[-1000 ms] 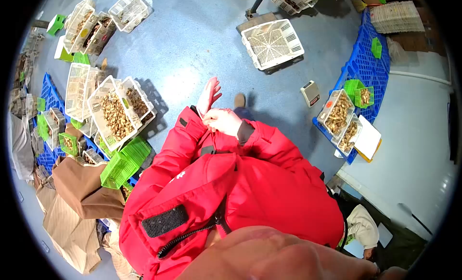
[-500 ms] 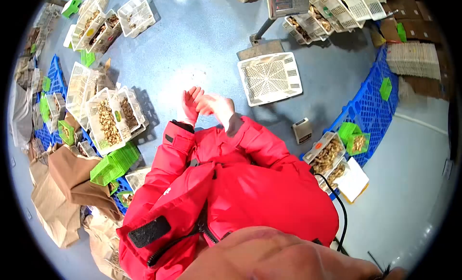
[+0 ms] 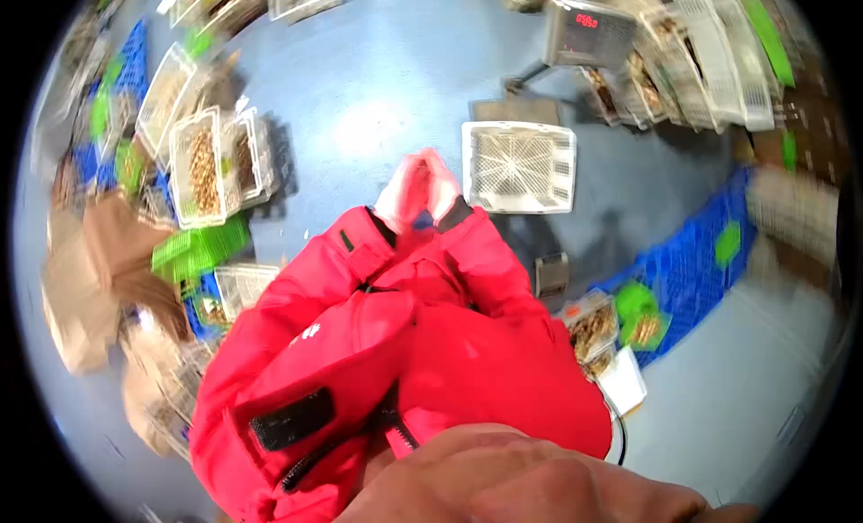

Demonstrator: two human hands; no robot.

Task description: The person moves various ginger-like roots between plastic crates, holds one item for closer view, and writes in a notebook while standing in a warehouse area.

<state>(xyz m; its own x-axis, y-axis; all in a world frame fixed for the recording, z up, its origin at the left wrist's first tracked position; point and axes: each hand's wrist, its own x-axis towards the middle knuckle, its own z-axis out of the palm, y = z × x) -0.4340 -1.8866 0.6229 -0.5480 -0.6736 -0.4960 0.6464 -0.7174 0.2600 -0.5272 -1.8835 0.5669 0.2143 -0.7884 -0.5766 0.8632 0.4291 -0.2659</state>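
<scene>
My left hand (image 3: 400,198) and my right hand (image 3: 441,189) meet in front of my red jacket, palms facing and touching near the fingertips. Motion blurs them, but the fingers look stretched out, and I make out nothing held. Just right of my right hand, a white plastic basket (image 3: 512,163) sits on a weighing scale, its bottom lattice showing. Behind it stands the scale's display (image 3: 591,36) with red digits.
White baskets of brown-and-pale pieces, perhaps mushrooms (image 3: 205,172), stand at left beside green baskets (image 3: 200,249) and brown sheets (image 3: 135,253). More stacked baskets (image 3: 697,56) fill the upper right. A blue pallet (image 3: 692,271) lies at right, near a small grey box (image 3: 551,274) on the floor.
My hands have come together from a looser, crossed pose, fingers now pointing forward. The view has turned, shifting the surroundings; the scale and basket appear slightly further right.
</scene>
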